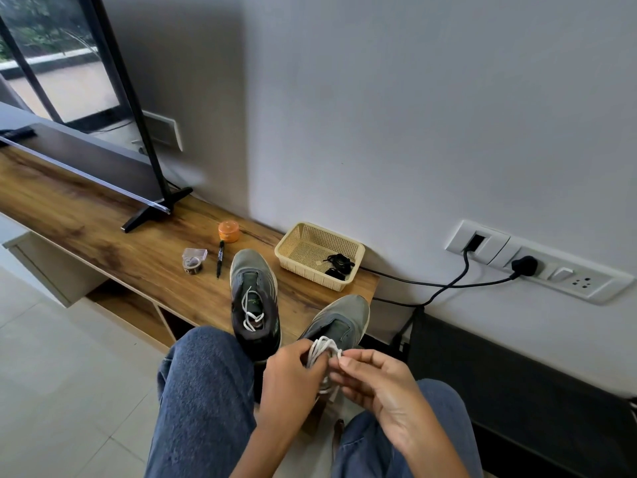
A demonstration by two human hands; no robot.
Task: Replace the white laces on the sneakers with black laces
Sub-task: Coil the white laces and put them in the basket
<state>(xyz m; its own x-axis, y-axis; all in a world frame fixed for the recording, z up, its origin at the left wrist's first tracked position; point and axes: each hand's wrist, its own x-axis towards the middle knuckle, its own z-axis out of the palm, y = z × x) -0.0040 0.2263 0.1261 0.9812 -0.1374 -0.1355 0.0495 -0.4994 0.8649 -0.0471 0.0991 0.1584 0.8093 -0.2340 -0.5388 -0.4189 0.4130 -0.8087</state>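
Note:
Two grey sneakers stand on the wooden bench (144, 257). The left sneaker (254, 298) still carries a tied white lace (251, 310). The right sneaker (339, 319) sits at the bench's near edge, its heel hidden behind my hands. My left hand (291, 377) grips a bundle of white lace (322, 350) over that shoe. My right hand (372, 381) pinches the same lace between thumb and forefinger. Black laces (339, 265) lie coiled in the beige basket (303, 236) by the wall.
A black marker (220, 258), an orange jar (229, 231) and a small clear tape dispenser (193, 260) lie left of the shoes. A TV stand foot (155, 210) is farther left. Black cables (431, 288) run to wall sockets (537, 262). My jeans-clad knees fill the foreground.

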